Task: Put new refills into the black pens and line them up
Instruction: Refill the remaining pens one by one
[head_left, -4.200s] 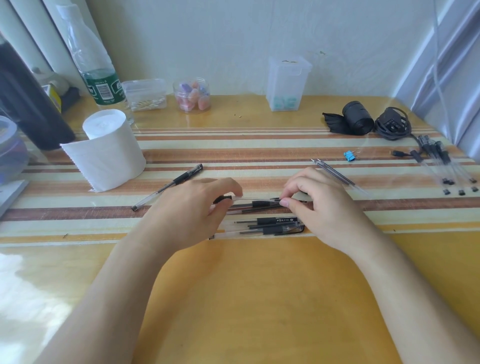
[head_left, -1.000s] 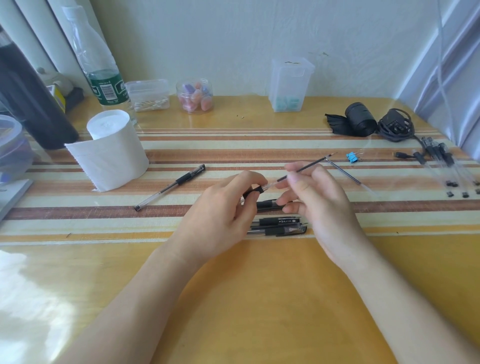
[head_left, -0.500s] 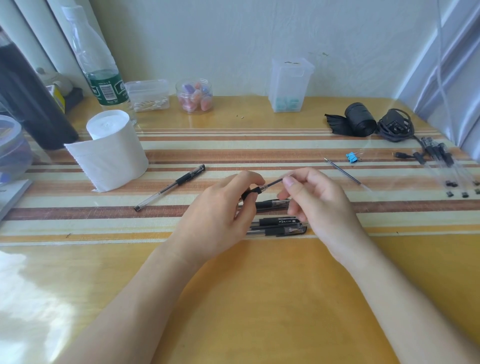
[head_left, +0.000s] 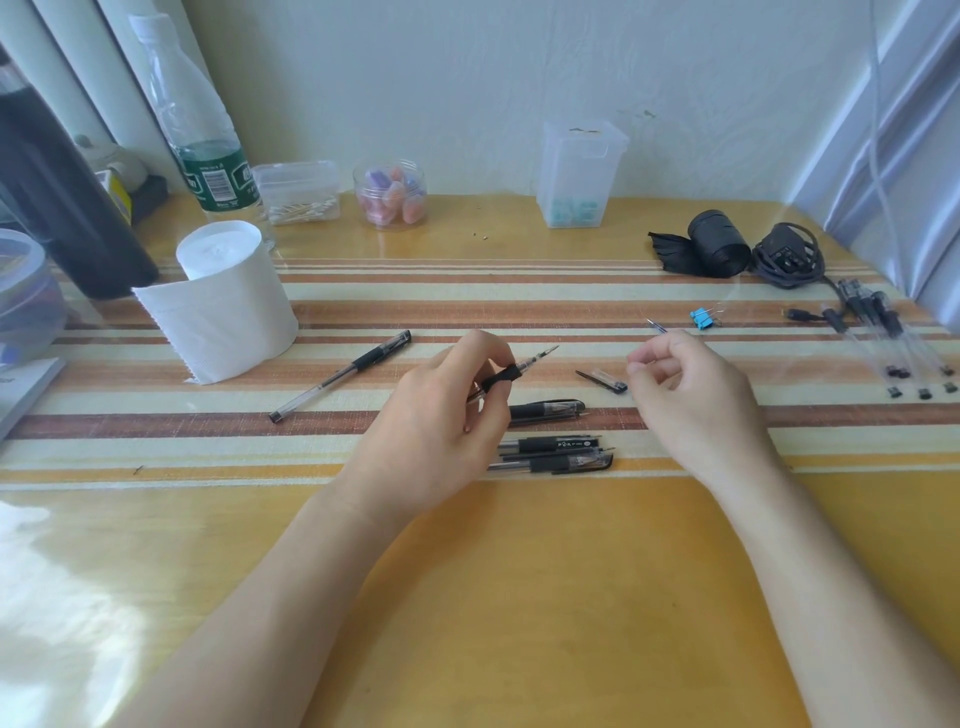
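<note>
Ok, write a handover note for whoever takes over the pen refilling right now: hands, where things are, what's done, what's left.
Left hand grips a black pen, tip pointing up and right. Right hand hovers loosely curled, nothing visible in it.
Three black pens lie side by side in front of the hands. A loose refill pokes out behind the right hand. What looks like a pen cap lies between the hands.
Done: three pens lined up, apparently.
Left: finish the held pen and add it to the row. Then probably the lone pen on the left and the bundle of pens far right.
</note>
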